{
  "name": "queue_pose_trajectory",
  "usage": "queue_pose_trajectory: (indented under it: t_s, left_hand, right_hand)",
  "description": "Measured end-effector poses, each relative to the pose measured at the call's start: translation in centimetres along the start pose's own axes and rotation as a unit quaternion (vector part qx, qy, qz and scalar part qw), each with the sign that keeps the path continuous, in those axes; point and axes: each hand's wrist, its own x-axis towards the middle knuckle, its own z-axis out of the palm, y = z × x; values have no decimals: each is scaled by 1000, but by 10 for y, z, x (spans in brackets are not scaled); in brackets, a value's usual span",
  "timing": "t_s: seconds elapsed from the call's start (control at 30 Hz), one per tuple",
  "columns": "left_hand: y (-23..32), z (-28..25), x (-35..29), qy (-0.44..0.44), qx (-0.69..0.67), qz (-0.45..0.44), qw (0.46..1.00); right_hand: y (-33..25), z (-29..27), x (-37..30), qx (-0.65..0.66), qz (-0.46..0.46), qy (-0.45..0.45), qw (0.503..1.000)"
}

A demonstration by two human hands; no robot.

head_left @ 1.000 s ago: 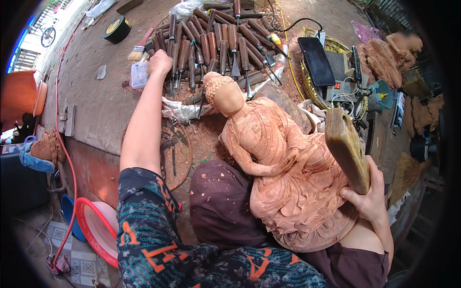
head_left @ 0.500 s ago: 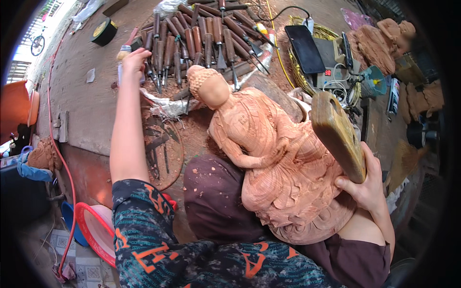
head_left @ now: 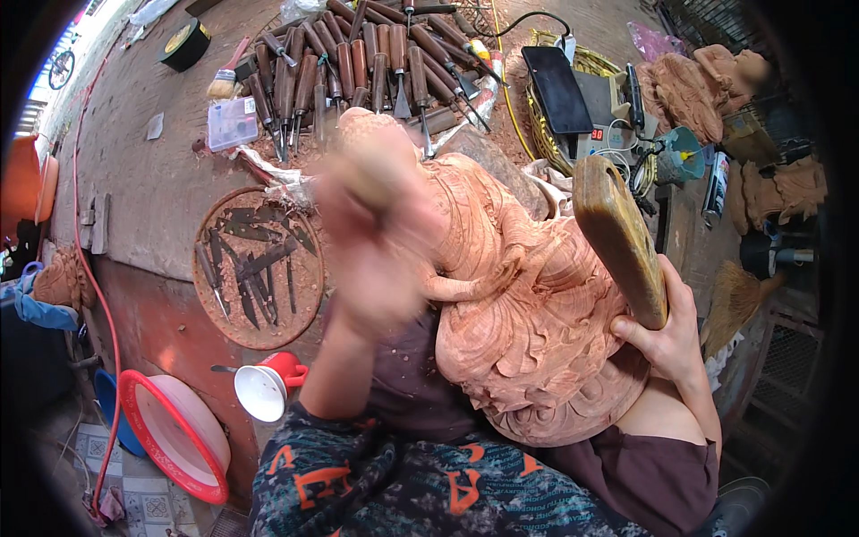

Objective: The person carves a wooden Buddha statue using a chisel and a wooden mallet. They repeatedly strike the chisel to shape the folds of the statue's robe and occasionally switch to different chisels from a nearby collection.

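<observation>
A carved wooden figure, seated and robed, lies tilted across my lap. In front of its head is my left hand, badly smeared by motion. A rounded, tan-brown end blurs along with that hand and appears to stick out of its grip; its kind cannot be made out. My right hand closes round the lower end of a worn wooden mallet, raised beside the figure's base. Beyond the figure's head lies a heap of wood-handled chisels, several with their metal blades toward me.
On the left stand a round tray of blades, a red-and-white mug and a red-rimmed basin. A clear plastic box and brush lie by the chisels. Far right are a phone and more carvings.
My left hand has swung from the chisel heap's left edge back toward the figure's head, uncovering the tray, mug and plastic box. My right hand keeps its hold on the mallet.
</observation>
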Motion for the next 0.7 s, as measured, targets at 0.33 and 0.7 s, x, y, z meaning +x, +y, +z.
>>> queue_pose_trajectory:
  t_s: [0.33,0.7]
  left_hand:
    - [7,42,-51,-273,160,166,934]
    - [-2,33,-56,-202,169,161,951]
  right_hand:
    - [-4,0,-2,20,42,-9,999]
    - [-1,0,0,3,23,-10,1000]
